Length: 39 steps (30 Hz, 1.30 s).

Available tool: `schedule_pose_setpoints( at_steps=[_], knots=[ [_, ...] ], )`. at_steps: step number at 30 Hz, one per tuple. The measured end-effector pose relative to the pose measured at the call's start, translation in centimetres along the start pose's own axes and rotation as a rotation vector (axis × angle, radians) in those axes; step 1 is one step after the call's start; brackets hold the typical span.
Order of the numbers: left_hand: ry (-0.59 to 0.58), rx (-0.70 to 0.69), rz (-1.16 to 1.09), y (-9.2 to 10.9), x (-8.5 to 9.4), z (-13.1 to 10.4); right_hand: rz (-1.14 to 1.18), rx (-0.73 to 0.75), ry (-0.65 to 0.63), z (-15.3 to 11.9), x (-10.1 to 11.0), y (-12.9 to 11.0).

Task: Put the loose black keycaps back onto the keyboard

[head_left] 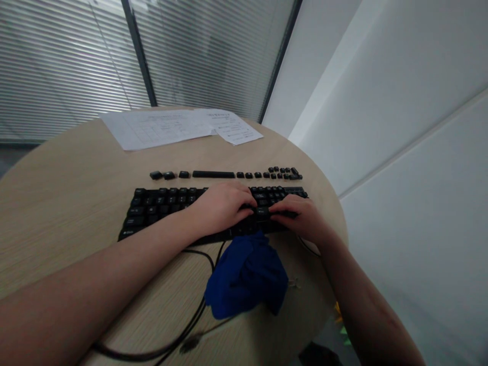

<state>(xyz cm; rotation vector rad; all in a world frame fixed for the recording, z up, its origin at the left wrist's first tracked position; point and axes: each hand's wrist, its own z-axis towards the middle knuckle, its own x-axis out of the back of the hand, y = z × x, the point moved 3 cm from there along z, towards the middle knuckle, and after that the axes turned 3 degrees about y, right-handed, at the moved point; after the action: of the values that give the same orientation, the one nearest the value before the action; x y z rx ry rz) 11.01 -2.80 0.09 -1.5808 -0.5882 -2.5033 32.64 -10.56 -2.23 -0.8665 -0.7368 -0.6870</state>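
A black keyboard (152, 208) lies across the round table, and the lower part of it shows no keycaps. My left hand (223, 206) rests over its middle, fingers bent down and closed at the left side of a wide keycap (262, 211). From the right, my right hand (301, 216) reaches in with thumb and fingers closed at the same keycap's right side. The exact contact of the fingertips is partly hidden. Behind the keyboard, loose black keycaps stand in a row, with a long space bar (213, 174) among them.
A crumpled blue cloth (247, 277) lies in front of the keyboard. Near it runs a looped black cable (190, 325), beside a thin stick with a dark tuft (190, 343). Printed papers (163, 127) lie at the table's far edge. A white wall (412, 152) stands close on the right.
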Motion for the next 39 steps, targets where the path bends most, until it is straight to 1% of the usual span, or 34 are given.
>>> schedule_pose_setpoints(
  at_steps=[3, 5, 7, 9, 11, 13, 19, 24, 30, 33, 36, 39],
  knots=[
    [0.019, -0.022, -0.014, 0.0, 0.2, 0.0, -0.014, -0.011, 0.011, -0.1, 0.2, 0.1],
    [0.016, -0.038, -0.032, 0.1, 0.4, 0.0, -0.033, -0.053, 0.05, -0.1, 0.6, 0.2],
    [-0.013, -0.081, -0.064, 0.3, 0.5, -0.1, -0.031, -0.116, 0.127, -0.2, 1.1, 0.4],
    [-0.063, -0.16, -0.081, 0.7, 0.5, -0.2, -0.005, -0.188, 0.228, -0.3, 1.5, 0.6],
    [-0.107, -0.24, -0.055, 1.2, 0.5, -0.3, 0.032, -0.244, 0.313, -0.4, 1.8, 0.8],
    [-0.129, -0.289, -0.002, 1.7, 0.5, -0.4, 0.064, -0.272, 0.356, -0.3, 1.7, 0.9],
    [-0.175, -0.315, 0.085, 2.3, 0.4, -0.3, 0.1, -0.283, 0.341, -0.1, 1.4, 0.8],
    [-0.182, -0.322, 0.127, 2.5, 0.5, -0.2, 0.08, -0.263, 0.328, 0.0, 1.4, 0.7],
    [-0.133, -0.291, 0.203, 1.9, 0.7, -0.2, 0.071, -0.268, 0.365, -0.2, 1.4, 1.0],
    [-0.09, -0.265, 0.209, 1.4, 1.1, -0.2, 0.077, -0.251, 0.38, -0.3, 1.4, 1.0],
    [-0.049, -0.219, 0.168, 1.3, 1.6, -0.1, 0.068, -0.219, 0.353, -0.2, 1.4, 0.9],
    [-0.01, -0.151, 0.144, 1.0, 1.8, -0.1, 0.054, -0.159, 0.278, -0.2, 1.5, 0.5]
  ],
)
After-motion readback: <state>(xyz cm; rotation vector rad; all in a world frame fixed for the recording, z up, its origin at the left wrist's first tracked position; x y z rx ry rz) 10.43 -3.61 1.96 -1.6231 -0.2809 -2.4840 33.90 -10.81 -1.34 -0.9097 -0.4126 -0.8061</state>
